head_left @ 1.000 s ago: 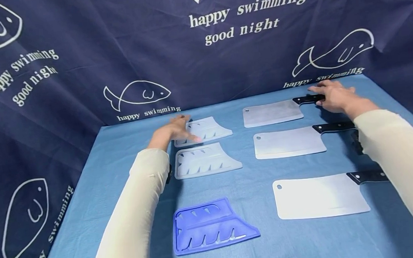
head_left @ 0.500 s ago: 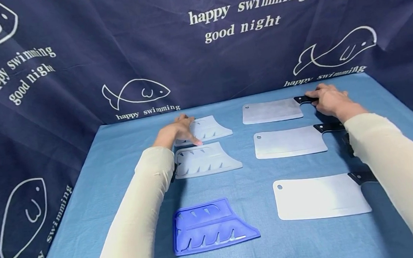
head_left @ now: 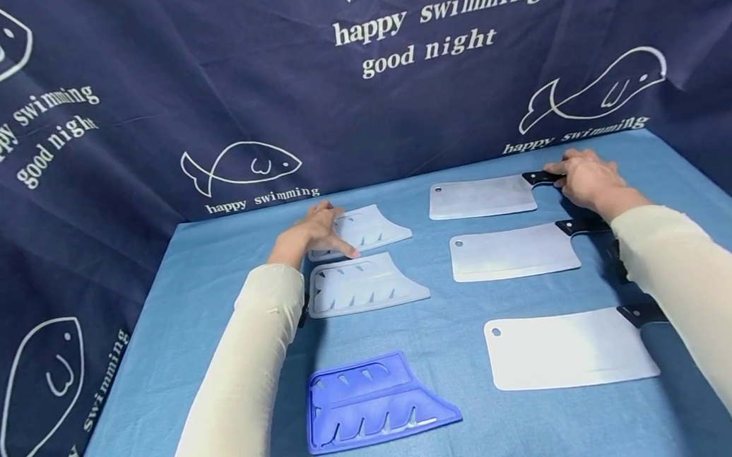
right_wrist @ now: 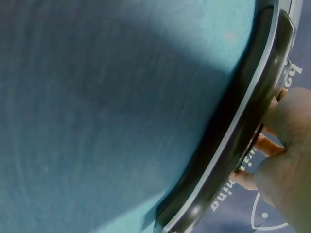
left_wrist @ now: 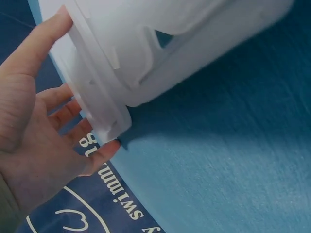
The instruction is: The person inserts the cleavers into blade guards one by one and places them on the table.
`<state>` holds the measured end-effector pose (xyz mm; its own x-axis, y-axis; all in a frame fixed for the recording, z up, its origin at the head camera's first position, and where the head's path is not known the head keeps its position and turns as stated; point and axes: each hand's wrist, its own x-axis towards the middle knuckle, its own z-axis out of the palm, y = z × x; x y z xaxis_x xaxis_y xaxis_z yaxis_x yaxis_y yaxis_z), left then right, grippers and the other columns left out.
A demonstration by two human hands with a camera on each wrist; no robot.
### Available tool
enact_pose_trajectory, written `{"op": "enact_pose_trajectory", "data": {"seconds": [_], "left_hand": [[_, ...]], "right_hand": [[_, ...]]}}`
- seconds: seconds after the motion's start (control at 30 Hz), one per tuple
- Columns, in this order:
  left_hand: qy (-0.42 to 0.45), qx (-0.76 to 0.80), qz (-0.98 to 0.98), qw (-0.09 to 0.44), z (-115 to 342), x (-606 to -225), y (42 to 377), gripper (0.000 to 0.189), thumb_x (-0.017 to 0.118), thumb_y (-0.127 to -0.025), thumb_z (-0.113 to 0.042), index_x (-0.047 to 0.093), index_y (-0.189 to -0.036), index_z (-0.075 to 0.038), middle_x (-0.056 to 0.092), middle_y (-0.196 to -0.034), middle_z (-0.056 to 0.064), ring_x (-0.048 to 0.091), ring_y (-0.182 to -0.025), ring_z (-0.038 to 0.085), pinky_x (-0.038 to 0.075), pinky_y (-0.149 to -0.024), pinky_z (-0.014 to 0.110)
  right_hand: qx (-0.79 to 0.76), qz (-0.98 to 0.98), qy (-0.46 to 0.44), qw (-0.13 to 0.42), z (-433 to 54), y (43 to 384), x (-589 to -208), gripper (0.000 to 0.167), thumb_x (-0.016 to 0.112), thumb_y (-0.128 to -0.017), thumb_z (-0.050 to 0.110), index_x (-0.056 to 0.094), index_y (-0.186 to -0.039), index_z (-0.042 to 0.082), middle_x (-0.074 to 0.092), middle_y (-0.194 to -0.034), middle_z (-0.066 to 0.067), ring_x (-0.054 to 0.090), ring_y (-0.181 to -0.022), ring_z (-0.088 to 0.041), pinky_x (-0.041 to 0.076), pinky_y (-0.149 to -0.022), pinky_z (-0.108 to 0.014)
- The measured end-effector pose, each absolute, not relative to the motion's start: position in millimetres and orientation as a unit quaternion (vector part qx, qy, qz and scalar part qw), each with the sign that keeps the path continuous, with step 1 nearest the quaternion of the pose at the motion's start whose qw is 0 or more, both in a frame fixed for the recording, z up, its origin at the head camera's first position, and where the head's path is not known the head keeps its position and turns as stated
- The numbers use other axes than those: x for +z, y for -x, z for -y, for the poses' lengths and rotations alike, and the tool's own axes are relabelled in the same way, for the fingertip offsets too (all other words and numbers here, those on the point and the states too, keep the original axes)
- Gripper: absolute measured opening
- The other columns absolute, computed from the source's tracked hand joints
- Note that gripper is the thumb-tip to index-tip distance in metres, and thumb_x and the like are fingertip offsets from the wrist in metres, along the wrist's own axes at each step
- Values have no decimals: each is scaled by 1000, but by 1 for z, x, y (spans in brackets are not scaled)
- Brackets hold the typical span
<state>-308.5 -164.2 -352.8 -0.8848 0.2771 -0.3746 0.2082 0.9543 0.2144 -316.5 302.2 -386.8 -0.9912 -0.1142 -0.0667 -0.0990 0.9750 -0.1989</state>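
My left hand [head_left: 316,228] grips the left end of the far white, slotted blade cover [head_left: 374,226], which lies on the blue cloth. In the left wrist view, the thumb is on one side of the cover's raised end [left_wrist: 95,90] and the fingers are at the other. At the back right, my right hand [head_left: 585,176] holds the black handle [head_left: 541,177] of the far cleaver [head_left: 481,198]. Its steel blade lies flat, pointing left. Up close in the right wrist view, fingertips [right_wrist: 267,144] curl against the far side of the handle [right_wrist: 243,116].
Nearer lie a second white cover [head_left: 366,284] and a blue cover [head_left: 378,401]. On the right are a middle cleaver [head_left: 513,252] and a near cleaver [head_left: 566,349], their handles partly behind the right sleeve [head_left: 681,270]. A dark blue printed curtain [head_left: 371,115] borders the cloth-covered table [head_left: 216,267].
My right hand has come down onto the far cleaver's handle and taken hold of it. My left hand has settled slightly right onto the far white cover and closed at its end.
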Motion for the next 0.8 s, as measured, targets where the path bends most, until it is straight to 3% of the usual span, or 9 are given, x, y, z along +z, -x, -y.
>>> {"op": "enact_pose_trajectory", "data": {"seconds": [0.2, 0.5, 0.8], "left_hand": [[-131, 80, -972, 176, 167, -355, 307, 107, 80, -67, -55, 30, -151, -12, 28, -149, 9, 24, -138, 30, 22, -106, 64], [-137, 67, -981, 117, 174, -350, 295, 108, 75, -67, -63, 31, -149, -9, 22, -154, 11, 19, -141, 32, 24, -105, 65], [-195, 27, -980, -1, 183, -334, 266, 107, 74, -64, -66, 34, -145, -10, 32, -146, 12, 27, -135, 32, 36, -91, 66]], "right_hand": [[-97, -993, 65, 14, -308, 310, -379, 56, 43, -83, -7, 46, -139, 0, 40, -122, -24, 32, -110, -44, 27, -85, -70], [-94, -988, 92, -84, -319, 286, -360, 58, 42, -80, -5, 46, -138, 2, 43, -115, -23, 32, -107, -44, 23, -79, -68], [-122, -963, 97, -219, -323, 245, -336, 60, 40, -74, -7, 54, -130, 4, 45, -110, -25, 33, -106, -49, 20, -77, -68]]}}
